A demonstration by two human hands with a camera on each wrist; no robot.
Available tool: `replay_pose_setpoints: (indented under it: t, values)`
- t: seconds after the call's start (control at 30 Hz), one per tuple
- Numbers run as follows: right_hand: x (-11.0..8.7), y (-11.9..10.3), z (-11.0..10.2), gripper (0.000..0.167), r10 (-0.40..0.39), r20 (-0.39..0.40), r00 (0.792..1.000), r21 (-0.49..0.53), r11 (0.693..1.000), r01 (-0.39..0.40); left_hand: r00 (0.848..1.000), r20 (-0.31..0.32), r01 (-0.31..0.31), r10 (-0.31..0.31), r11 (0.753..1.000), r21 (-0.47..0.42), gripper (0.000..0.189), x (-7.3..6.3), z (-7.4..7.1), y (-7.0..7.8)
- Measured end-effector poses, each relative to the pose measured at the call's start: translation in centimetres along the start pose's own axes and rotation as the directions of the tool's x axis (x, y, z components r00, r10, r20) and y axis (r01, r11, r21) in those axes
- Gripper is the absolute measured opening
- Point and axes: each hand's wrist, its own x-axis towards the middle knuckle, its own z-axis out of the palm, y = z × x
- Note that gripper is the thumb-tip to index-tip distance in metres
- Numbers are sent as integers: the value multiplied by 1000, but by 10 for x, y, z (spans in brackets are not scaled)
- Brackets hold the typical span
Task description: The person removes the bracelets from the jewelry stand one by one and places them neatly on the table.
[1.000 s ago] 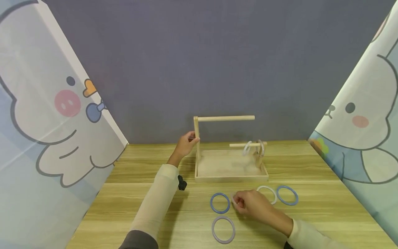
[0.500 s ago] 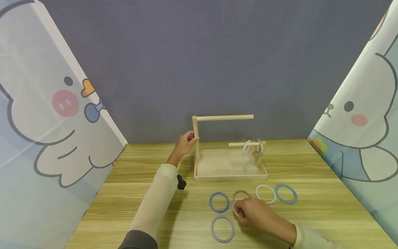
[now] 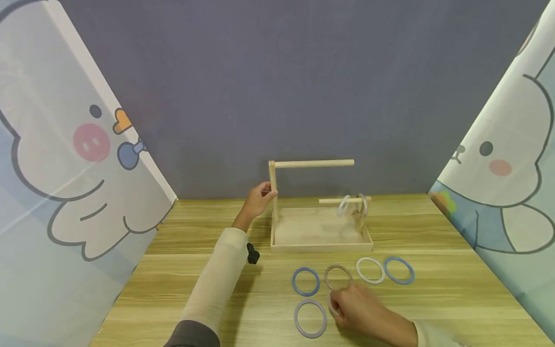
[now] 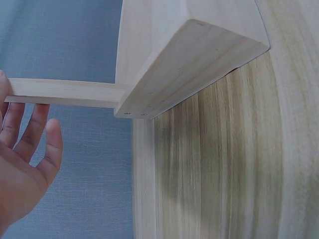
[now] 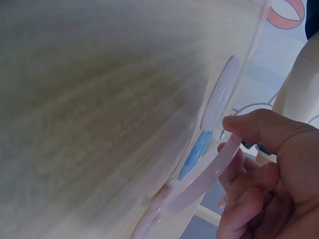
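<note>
My left hand [image 3: 258,200] holds the left upright post [image 3: 274,185] of a wooden rack [image 3: 323,249]. In the left wrist view, the thumb lies on one side of the post [image 4: 65,92] and fingertips on the other. My right hand [image 3: 360,311] pinches a pale pinkish ring [image 5: 207,177] between thumb and fingers. That ring is tilted, its near side raised; whether its far edge touches the table cannot be told. Just beyond it lies a brownish ring [image 3: 338,266]. A lavender ring [image 3: 310,336] and a blue ring [image 3: 305,295] lie to the left of the hand.
The rack has a long upper bar [image 3: 314,164] and a shorter lower bar [image 3: 331,201]. On the lower bar hang a whitish ring [image 3: 340,208] and a brownish-grey ring [image 3: 365,207]. A white ring [image 3: 371,283] and another blue ring [image 3: 412,278] lie at right on the table [image 3: 451,289].
My right hand has moved slightly toward me, drawing the pale ring away from the brownish ring, which now shows almost whole. The left hand stays on the post.
</note>
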Motion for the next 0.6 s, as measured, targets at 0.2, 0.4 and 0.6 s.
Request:
replay_pose_setpoints:
  t: [0.2,0.4,0.6]
  values:
    - [-6,-7,-3,29,63,79,995,60,996,-68,1000,-1,0,0,1000,6,46,1,-1,0]
    - [-9,-5,-4,29,67,139,988,113,990,-83,1000,-12,-10,9,1000,-10,43,2,-1,2]
    - [-13,1,-1,29,77,227,971,241,962,-132,1000,-11,0,0,1000,11,45,2,0,0]
